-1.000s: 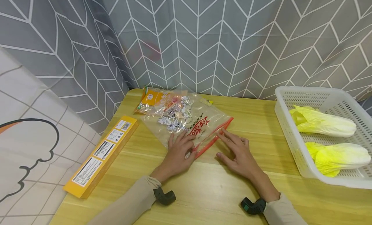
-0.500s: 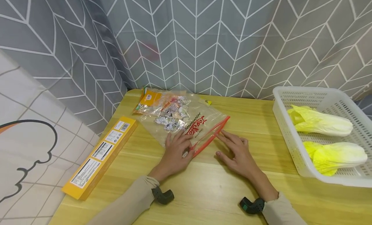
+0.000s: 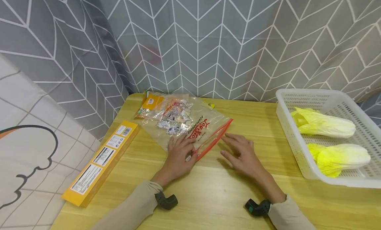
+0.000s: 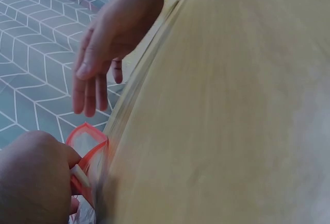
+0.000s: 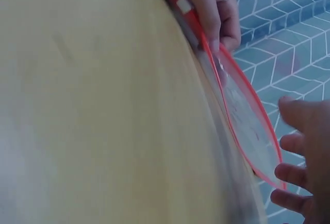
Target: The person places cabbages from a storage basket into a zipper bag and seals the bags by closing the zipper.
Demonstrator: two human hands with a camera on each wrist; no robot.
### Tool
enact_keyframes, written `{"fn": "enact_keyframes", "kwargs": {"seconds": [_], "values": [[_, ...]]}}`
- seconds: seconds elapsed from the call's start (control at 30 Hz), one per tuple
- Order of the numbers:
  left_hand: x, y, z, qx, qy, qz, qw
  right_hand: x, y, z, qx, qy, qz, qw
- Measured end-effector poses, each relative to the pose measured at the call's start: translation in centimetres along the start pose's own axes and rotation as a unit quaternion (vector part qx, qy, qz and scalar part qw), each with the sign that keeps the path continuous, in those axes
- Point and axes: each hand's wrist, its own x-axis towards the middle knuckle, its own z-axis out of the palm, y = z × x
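A clear plastic zip bag (image 3: 194, 119) with red lettering and cartoon figures lies on the wooden table. Its red-edged mouth (image 5: 270, 126) gapes apart in the right wrist view. At the near corner, my left hand (image 3: 178, 159) pinches the red edge between thumb and fingers; a white zip slider (image 4: 80, 175) shows beside those fingers in the left wrist view. My right hand (image 3: 242, 155) hovers by the other end of the mouth, its fingers loosely extended and holding nothing. Whether a right fingertip touches the red rim I cannot tell.
An orange packet (image 3: 150, 101) lies partly under the bag's far end. Left of it is a long yellow box (image 3: 102, 160) with white labels. A white plastic basket (image 3: 293, 145) on the right holds two Chinese cabbages (image 3: 327, 122). A grey patterned curtain (image 3: 193, 41) hangs behind.
My right hand has lifted slightly from the bag's red edge, where its fingertips rested before. The left hand keeps its hold at the near corner. The head view has shifted a little.
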Motion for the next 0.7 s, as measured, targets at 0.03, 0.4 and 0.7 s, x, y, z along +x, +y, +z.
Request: {"fn": "enact_keyframes", "kwargs": {"seconds": [0.03,0.4,0.7], "values": [[0.0,0.1,0.0,-0.001,0.000,0.000,1.0000,0.1,-0.1,-0.3,0.000,0.000,0.000,1.0000],[-0.1,0.2,0.1,-0.013,0.004,0.000,0.9999,1.5,-0.6,-4.0,-0.045,-0.006,-0.025,0.9987],[-0.1,0.2,0.1,-0.015,0.005,-0.003,0.9999,2.5,-1.2,-7.8,-0.089,-0.012,-0.047,0.9948]]}}
